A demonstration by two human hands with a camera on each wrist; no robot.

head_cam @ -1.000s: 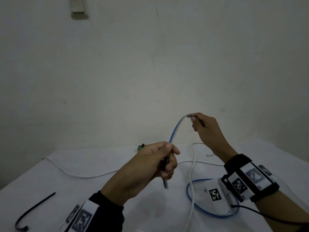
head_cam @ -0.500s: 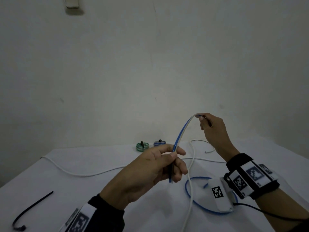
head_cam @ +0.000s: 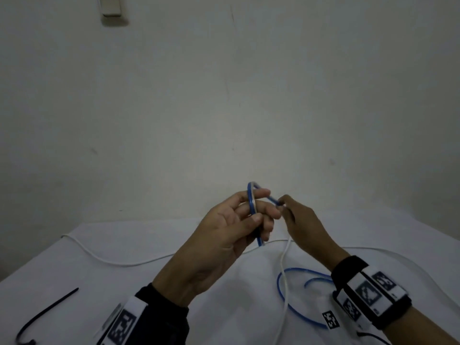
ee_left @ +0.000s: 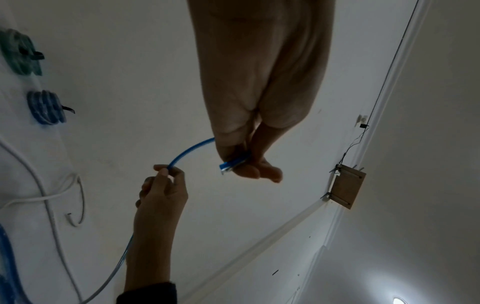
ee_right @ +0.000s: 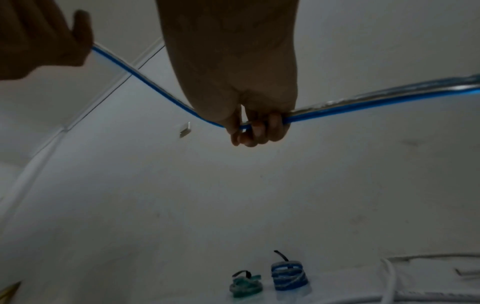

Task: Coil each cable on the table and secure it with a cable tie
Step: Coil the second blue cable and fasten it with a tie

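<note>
A white-covered table [head_cam: 154,282] is carrying a long white cable [head_cam: 119,262] trailing from its left edge toward the middle, crossing the slack of the blue cable [head_cam: 283,292] near the right edge. Above the middle, the left hand [head_cam: 231,227] is pinching the blue cable's free end while the right hand [head_cam: 296,215] is pinching it farther along, bending a small loop. A black cable tie [head_cam: 47,310] is lying at the near left corner. Only the wrist views are showing two tied coils, green [ee_right: 245,284] and blue [ee_right: 289,275], at the far edge. The wristbands are bearing square black-and-white markers, no readable words.
</note>
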